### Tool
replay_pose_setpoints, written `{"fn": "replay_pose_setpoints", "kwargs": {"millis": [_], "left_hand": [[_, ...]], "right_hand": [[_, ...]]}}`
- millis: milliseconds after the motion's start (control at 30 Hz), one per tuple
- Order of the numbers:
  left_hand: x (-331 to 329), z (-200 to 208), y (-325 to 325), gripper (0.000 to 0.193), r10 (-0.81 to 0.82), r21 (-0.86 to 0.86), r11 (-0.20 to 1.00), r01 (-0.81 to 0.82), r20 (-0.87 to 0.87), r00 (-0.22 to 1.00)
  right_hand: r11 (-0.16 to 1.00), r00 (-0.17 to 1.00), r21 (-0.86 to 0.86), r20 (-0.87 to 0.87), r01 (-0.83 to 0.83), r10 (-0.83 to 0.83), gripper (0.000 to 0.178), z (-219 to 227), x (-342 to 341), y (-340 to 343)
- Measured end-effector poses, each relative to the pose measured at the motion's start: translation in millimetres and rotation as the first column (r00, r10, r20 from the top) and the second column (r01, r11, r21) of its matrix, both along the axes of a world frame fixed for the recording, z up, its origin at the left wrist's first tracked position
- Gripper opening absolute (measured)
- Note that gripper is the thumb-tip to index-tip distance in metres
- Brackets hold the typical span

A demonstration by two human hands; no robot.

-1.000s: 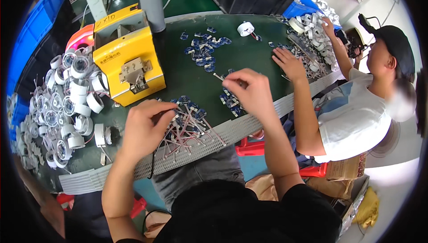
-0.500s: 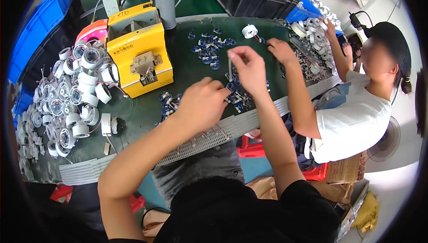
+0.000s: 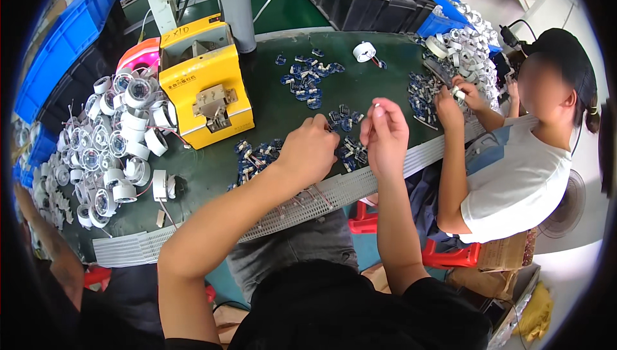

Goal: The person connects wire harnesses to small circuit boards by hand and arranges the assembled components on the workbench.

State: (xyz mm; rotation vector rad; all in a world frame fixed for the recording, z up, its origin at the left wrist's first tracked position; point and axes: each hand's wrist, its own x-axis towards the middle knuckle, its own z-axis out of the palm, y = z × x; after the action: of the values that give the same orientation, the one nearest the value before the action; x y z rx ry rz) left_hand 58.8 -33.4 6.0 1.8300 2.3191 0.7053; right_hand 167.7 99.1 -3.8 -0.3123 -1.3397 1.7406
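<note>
My left hand [image 3: 311, 148] is low over the table, among small blue circuit boards [image 3: 254, 160] with white connectors. Its fingers are curled together, and what they may hold is hidden. Farther right, my right hand [image 3: 387, 136] is raised with thumb and fingers pinched. A tiny white tip [image 3: 377, 105] shows at the thumb; the rest of that piece is covered by the fingers. Beneath and between both hands lies another cluster of blue boards [image 3: 347, 118]. A larger group of these boards [image 3: 308, 80] lies beyond my left hand.
A yellow machine [image 3: 209, 86] stands left of the boards, beside heaped white round housings [image 3: 116, 147]. One white ring with wires [image 3: 364, 52] lies at the back. Perforated white strips [image 3: 283, 205] edge the table. At right a co-worker [image 3: 514, 170] handles a white part; another person's forearm [image 3: 54, 253] is at left.
My right hand has drawn right and nearer; the thin grey stick seen in its fingers no longer shows lengthwise. The co-worker's hands have come together. A forearm has appeared at the left edge.
</note>
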Motion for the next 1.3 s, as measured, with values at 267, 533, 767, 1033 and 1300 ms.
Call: {"fn": "replay_pose_setpoints", "kwargs": {"millis": [267, 533, 767, 1033, 1300], "left_hand": [[-12, 2, -12, 0.023, -0.016, -0.056, 0.998, 0.021, 0.079, 0.997], [-33, 23, -53, 0.029, -0.017, 0.131, 0.953, -0.272, 0.922, 0.386], [-29, 21, -100, 0.022, -0.126, 0.145, 0.898, -0.416, 0.989, 0.072], [-30, 12, -108, 0.020, -0.169, 0.196, 0.877, -0.439, 0.980, 0.102], [-25, 13, -111, 0.016, -0.176, 0.238, 0.847, -0.475, 0.969, 0.172]], "right_hand": [[1.000, 0.967, -0.003, 0.255, -0.020, 0.020, 0.020, -8, 18, -22], [0.986, 0.939, 0.155, 0.344, -0.056, -0.001, 0.022, 13, 11, -63], [0.826, 0.948, 0.534, 0.317, -0.179, 0.001, 0.017, 20, -16, -90], [0.616, 0.968, 0.775, 0.238, -0.142, -0.076, 0.012, 25, -25, -91], [0.621, 0.948, 0.748, 0.318, -0.234, -0.026, 0.006, 28, -25, -89]]}}
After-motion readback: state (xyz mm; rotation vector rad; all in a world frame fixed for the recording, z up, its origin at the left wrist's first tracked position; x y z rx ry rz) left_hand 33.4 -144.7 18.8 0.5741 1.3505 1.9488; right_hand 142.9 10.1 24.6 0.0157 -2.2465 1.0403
